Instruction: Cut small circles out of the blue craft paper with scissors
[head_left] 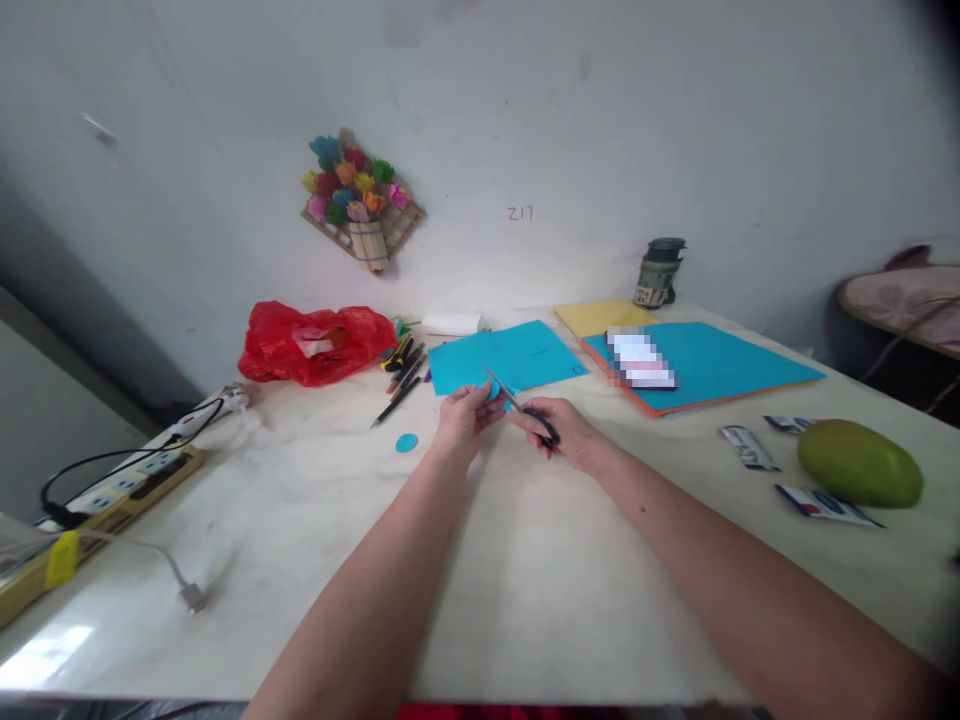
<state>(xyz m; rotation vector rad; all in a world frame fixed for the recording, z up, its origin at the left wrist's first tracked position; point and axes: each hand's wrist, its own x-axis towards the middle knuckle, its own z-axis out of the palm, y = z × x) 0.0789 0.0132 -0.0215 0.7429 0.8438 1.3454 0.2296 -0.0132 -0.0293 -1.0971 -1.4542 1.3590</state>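
My left hand (466, 415) pinches a small piece of blue paper (492, 391) above the middle of the table. My right hand (559, 430) grips black-handled scissors (541, 426), whose blades point up and left and touch or cross the small piece. Just behind both hands lies a larger blue sheet (517, 352) with a small circle drawn near its right corner. A cut blue disc (406, 442) rests on the table to the left of my left hand. The exact edge of the held piece is partly hidden by my fingers.
Pens (396, 400) and a red plastic bag (315, 345) lie at the left, beyond a power strip (127, 490). Stacked coloured sheets (720, 365) bear a blurred phone-like object (641, 358). A green fruit (859, 463) and small packets (748, 448) sit at the right.
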